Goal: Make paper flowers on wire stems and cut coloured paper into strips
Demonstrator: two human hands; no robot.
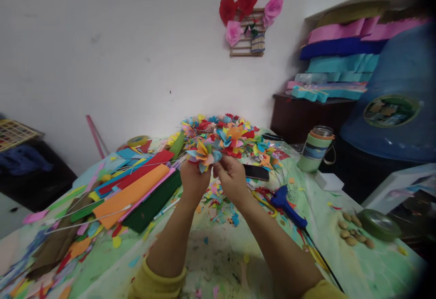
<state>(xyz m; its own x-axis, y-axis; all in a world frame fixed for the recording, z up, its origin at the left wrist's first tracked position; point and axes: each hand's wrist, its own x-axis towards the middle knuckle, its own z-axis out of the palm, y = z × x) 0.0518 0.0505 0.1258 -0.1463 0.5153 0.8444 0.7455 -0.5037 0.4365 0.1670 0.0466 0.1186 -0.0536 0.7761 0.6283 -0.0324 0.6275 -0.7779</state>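
A multicoloured paper flower (203, 154), with orange, yellow and blue petals, is held up over the middle of the table. My left hand (195, 180) is closed around its base from below. Thumb and fingers of my right hand (232, 177) pinch at the flower's right side, by a light blue petal; the exact contact is partly hidden. Behind both hands lies a large heap of similar paper flowers (235, 133). Small paper scraps (218, 201) are scattered below my wrists.
Crepe paper sheets (136, 194) pile up on the left. Rightward lie a dark phone (257, 172), yellow-handled scissors (269, 206), a blue glue gun (289, 207) with its cord, a green bottle (315, 150), a white box (329, 181), nuts (352, 231) and green tape (379, 224).
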